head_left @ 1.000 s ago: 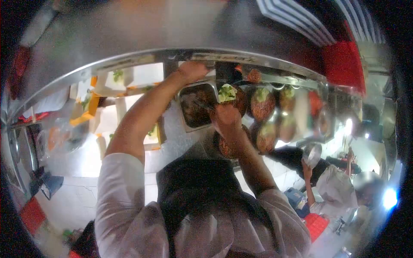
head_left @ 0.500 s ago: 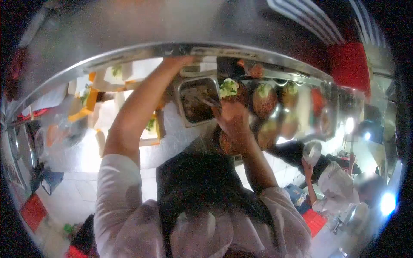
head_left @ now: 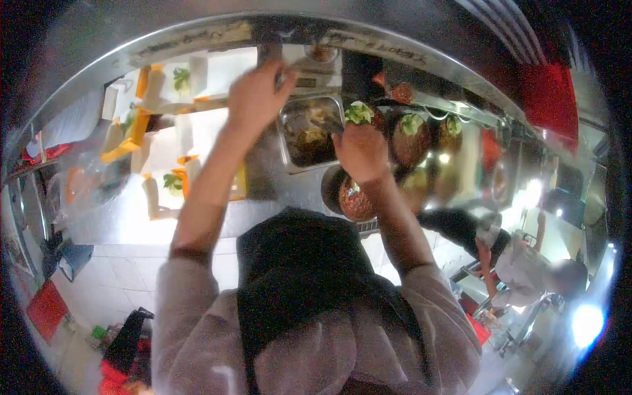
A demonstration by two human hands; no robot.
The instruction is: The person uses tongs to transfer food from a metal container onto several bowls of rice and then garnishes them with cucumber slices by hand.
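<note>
My right hand (head_left: 362, 151) is closed around what look like metal tongs (head_left: 327, 125), blurred, reaching into a rectangular metal pan (head_left: 288, 148). Inside the pan lies wet, brownish-yellow food (head_left: 311, 136). My left hand (head_left: 255, 99) is up beyond the pan's left side, its fingers curled at a small dark, shiny item that I cannot make out. Just past my right hand, a round dish of reddish food carries chopped greens (head_left: 359, 113). Another bowl of reddish grainy food (head_left: 357, 199) sits below my right wrist.
On the left stand white open boxes with orange edges (head_left: 122, 146), some holding greens. Several round containers (head_left: 411, 141) line the right side. A metal shelf edge (head_left: 191, 41) runs across the top. A co-worker (head_left: 520, 266) is at the lower right.
My left hand has come back from beneath the shelf edge into sight. My right hand stays by the pan with the tongs. The camera view has shifted, and the co-worker's arm has moved.
</note>
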